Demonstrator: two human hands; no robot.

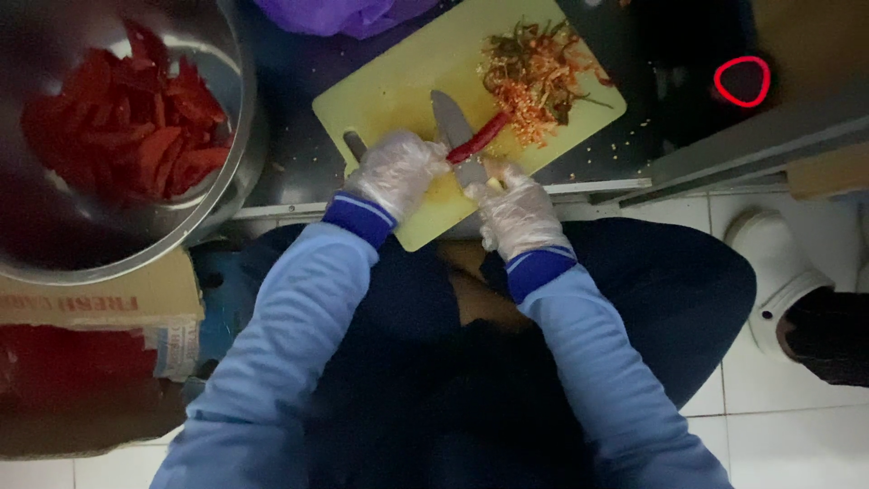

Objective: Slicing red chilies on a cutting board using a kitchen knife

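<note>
Both hands wear clear plastic gloves over blue sleeves. My left hand grips the dark handle of a knife, whose blade lies across a yellow-green cutting board. My right hand pinches the near end of a long red chili that lies on the board against the blade. A heap of chili seeds, stems and scraps sits at the board's far right corner.
A large metal bowl full of cut red chili pieces stands at the left. Below it is a cardboard box. A purple plastic bag lies beyond the board. A dark object with a glowing red ring is at the right, and another person's white shoe rests on the tiled floor.
</note>
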